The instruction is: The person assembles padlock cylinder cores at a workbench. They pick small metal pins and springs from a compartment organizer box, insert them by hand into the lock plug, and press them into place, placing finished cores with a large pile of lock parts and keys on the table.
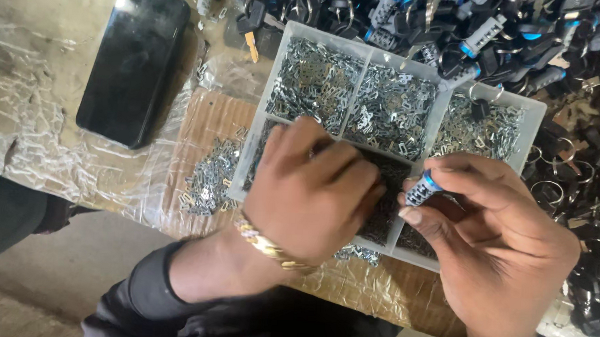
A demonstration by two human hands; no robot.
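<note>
Right hand (506, 245) grip pinched on small grey cylinder (422, 190) with blue band, long axis diagonal, blue end up-right, over lower tray (531, 131) compartments. Left hand (312, 189) curled, fingertips down in dark-parts compartment; grip contents hidden. Phone (135, 61) lies on table (36, 29) well left.

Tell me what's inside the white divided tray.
The white plastic divided tray holds heaps of small flat metal pieces in its compartments. The left hand and right hand cover the front compartments.

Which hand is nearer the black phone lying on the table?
Left. The left hand rests over the divided tray, just right of the black phone. The right hand, holding a small cylinder part, sits farther right.
</note>
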